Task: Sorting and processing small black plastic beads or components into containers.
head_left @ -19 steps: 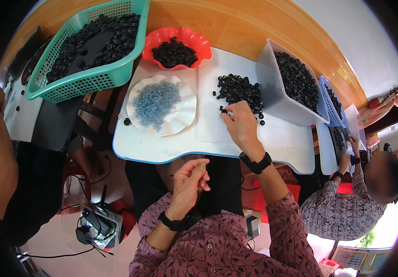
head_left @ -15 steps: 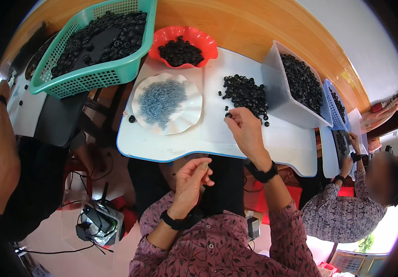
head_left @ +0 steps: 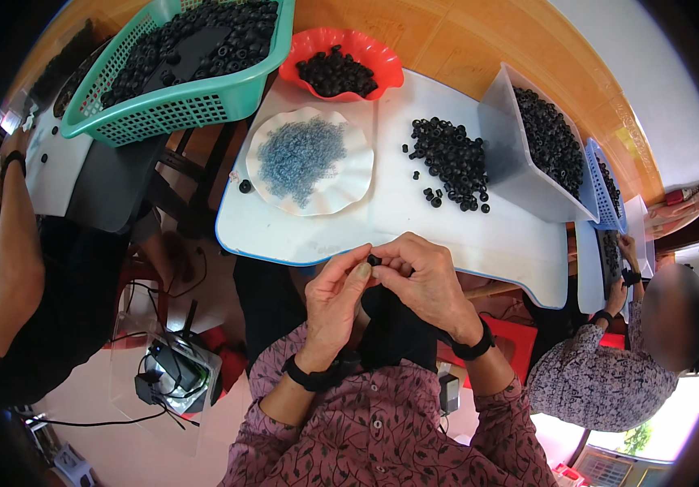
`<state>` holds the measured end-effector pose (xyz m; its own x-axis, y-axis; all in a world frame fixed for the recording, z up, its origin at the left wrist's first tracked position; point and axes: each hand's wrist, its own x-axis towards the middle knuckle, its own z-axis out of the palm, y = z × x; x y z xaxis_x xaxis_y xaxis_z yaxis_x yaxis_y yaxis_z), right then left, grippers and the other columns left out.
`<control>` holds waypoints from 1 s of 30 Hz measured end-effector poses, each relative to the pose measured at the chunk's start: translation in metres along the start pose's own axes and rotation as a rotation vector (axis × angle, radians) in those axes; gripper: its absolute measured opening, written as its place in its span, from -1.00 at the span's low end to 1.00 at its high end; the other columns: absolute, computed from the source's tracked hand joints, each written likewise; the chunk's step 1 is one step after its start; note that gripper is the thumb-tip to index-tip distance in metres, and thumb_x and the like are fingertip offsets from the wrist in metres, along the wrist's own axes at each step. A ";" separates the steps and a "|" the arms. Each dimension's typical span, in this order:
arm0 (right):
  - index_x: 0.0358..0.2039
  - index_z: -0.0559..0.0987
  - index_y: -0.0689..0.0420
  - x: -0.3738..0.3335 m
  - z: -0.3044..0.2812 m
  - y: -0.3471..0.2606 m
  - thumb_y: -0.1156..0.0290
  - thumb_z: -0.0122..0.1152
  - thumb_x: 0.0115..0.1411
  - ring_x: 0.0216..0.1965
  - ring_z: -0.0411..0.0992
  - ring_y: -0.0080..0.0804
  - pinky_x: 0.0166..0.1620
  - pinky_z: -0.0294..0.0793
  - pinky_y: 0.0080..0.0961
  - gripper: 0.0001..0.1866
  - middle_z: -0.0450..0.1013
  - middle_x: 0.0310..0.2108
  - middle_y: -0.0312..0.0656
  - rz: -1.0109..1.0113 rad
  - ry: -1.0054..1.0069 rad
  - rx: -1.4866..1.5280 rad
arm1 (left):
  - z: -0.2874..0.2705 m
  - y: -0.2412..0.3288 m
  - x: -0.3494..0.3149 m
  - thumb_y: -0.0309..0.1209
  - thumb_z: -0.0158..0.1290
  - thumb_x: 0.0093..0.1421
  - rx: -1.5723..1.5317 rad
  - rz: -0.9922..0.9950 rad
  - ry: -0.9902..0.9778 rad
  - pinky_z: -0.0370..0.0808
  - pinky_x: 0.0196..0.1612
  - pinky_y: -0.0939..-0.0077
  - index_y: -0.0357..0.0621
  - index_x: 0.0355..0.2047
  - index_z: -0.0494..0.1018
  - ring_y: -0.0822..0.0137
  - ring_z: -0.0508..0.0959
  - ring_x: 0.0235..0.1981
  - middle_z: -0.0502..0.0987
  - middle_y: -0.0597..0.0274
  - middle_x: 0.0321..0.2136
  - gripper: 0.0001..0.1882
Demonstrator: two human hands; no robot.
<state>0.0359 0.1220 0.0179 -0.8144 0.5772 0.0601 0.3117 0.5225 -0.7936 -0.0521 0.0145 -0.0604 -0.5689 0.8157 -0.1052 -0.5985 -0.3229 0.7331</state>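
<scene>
Above my lap, at the table's near edge, my two hands meet fingertip to fingertip. My right hand (head_left: 429, 282) is closed on a small black ring-shaped piece (head_left: 374, 260). Pinched together, the thumb and fingers of my left hand (head_left: 331, 302) press against the same piece; whatever else they hold is hidden. Past the hands, a pile of similar black pieces (head_left: 450, 162) lies loose on the white table (head_left: 390, 219). On its left stands a white wavy-rimmed plate (head_left: 353, 185) heaped with small clear bluish rings (head_left: 299, 158).
Behind the plate is a red scalloped bowl (head_left: 394, 79) of black pieces. A green basket (head_left: 232, 99) full of them stands at far left, a translucent bin (head_left: 520, 183) at right, with a blue basket (head_left: 609, 213) beyond. Co-workers sit on both sides, one person's arm (head_left: 12, 268) at left.
My right hand has come back from the black pile with a piece and joined my left hand. A few pieces lie shifted at the pile's near edge. The view has shifted slightly.
</scene>
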 end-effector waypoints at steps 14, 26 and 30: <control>-0.19 0.55 0.24 -0.003 0.007 -0.009 0.62 0.20 0.07 -0.45 0.51 -0.47 -0.38 0.48 -0.60 -0.76 0.47 -0.41 -0.16 0.024 0.018 0.134 | -0.015 0.002 0.005 -0.47 -0.06 0.31 -0.428 -0.155 -0.095 0.51 -0.08 0.47 -0.35 0.03 0.38 0.39 0.52 -0.22 0.52 0.13 -0.17 -0.69; -0.35 0.59 0.28 0.010 0.014 -0.011 0.57 0.23 0.08 -0.49 0.51 -0.50 -0.41 0.48 -0.62 -0.90 0.44 -0.43 -0.16 0.067 -0.005 0.151 | -0.016 0.006 0.006 -0.42 -0.10 0.34 -0.425 -0.144 -0.103 0.54 -0.08 0.40 -0.35 0.01 0.37 0.39 0.55 -0.24 0.52 0.11 -0.20 -0.69; -0.37 0.60 0.27 0.029 0.014 -0.010 0.55 0.22 0.09 -0.49 0.49 -0.46 -0.42 0.45 -0.59 -0.91 0.44 -0.46 -0.14 0.005 0.034 0.112 | -0.024 0.006 0.009 -0.45 -0.05 0.31 -0.484 -0.125 -0.114 0.60 -0.16 0.41 -0.33 -0.09 0.41 0.42 0.56 -0.30 0.53 0.10 -0.24 -0.77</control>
<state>0.0019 0.1249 0.0188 -0.7952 0.6018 0.0747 0.2577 0.4468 -0.8567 -0.0741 0.0084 -0.0728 -0.4268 0.9009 -0.0785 -0.8661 -0.3823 0.3221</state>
